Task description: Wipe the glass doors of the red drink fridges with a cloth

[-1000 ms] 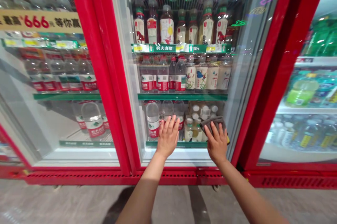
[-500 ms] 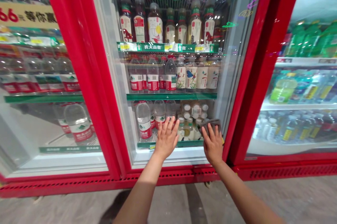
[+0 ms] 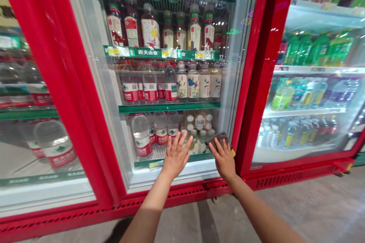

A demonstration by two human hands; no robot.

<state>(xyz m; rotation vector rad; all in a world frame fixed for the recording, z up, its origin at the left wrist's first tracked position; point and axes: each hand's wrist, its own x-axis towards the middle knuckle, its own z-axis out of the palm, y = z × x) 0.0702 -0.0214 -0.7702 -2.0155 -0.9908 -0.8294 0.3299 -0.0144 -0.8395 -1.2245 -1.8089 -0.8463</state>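
My left hand (image 3: 177,154) lies with fingers spread against the glass door (image 3: 228,94) of a red-framed drinks fridge, low down in front of the bottom shelf. To its right, my right hand (image 3: 224,159) presses a dark grey cloth (image 3: 218,139) flat to the same pane, near the door's lower right corner. The fingers of that hand are stretched over the cloth, which has a small yellow tag (image 3: 233,153) at its edge. Behind the glass stand water bottles (image 3: 142,140) with red and white labels and a stack of small white-capped bottles (image 3: 199,121).
Red frame posts (image 3: 253,83) flank the door. A second fridge with green bottles (image 3: 319,47) stands to the right, and another glass door with large water bottles (image 3: 57,148) is at left. A vented red base (image 3: 182,193) runs above the grey floor (image 3: 182,224).
The view has turned to the right, so the fridge appears further left and more of the right-hand fridge shows. Both hands stay on the glass, the right one still with the cloth.
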